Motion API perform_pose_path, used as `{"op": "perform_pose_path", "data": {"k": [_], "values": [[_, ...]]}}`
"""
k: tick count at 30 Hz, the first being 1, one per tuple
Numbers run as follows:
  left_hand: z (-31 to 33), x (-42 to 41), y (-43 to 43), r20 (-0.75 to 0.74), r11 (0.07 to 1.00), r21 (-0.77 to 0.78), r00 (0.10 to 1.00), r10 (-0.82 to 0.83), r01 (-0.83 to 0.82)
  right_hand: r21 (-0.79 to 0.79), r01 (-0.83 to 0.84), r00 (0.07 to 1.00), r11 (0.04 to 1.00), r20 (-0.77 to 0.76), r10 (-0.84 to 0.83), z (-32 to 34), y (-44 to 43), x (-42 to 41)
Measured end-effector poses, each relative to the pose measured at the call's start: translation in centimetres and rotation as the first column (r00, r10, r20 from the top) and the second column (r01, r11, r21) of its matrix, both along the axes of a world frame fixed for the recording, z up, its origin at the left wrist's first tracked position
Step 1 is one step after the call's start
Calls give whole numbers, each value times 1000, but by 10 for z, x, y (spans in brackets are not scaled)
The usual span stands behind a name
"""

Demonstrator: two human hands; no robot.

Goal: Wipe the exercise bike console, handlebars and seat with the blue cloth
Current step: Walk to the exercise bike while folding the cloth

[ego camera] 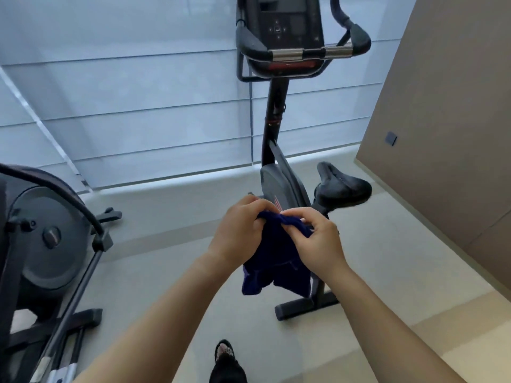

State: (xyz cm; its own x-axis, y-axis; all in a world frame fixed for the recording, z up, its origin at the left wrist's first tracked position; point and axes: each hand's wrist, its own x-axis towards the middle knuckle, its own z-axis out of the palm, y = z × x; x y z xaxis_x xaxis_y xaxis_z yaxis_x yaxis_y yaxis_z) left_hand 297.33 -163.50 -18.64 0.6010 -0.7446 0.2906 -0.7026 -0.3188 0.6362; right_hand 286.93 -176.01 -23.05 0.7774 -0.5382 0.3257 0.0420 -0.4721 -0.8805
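Note:
The exercise bike stands ahead of me by the window. Its dark console (pixel 290 23) is at the top, framed by black handlebars (pixel 312 53) with silver grip sections. The black seat (pixel 343 186) sits lower right. Both my hands hold the dark blue cloth (pixel 276 261) in front of the bike's body, well short of the console and seat. My left hand (pixel 237 230) pinches the cloth's upper edge at the left, my right hand (pixel 320 239) grips it at the right. The rest of the cloth hangs down between my forearms.
Another exercise machine (pixel 49 244) with a round housing and slanted frame stands at the left. The bike's floor bar (pixel 304 306) lies behind the cloth. A beige wall (pixel 442 134) closes the right side. My foot (pixel 225 355) shows at the bottom on the pale floor.

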Motion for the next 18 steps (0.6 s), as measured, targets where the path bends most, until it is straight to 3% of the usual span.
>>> {"op": "perform_pose_path", "data": {"k": [9, 18], "values": [[34, 190, -106, 28, 986, -25, 987, -161, 162, 44, 174, 976, 984, 125, -179, 28, -86, 174], [84, 312, -232, 102, 967, -216, 988, -118, 138, -79, 318, 922, 945, 255, -289, 81, -206, 300]]}}
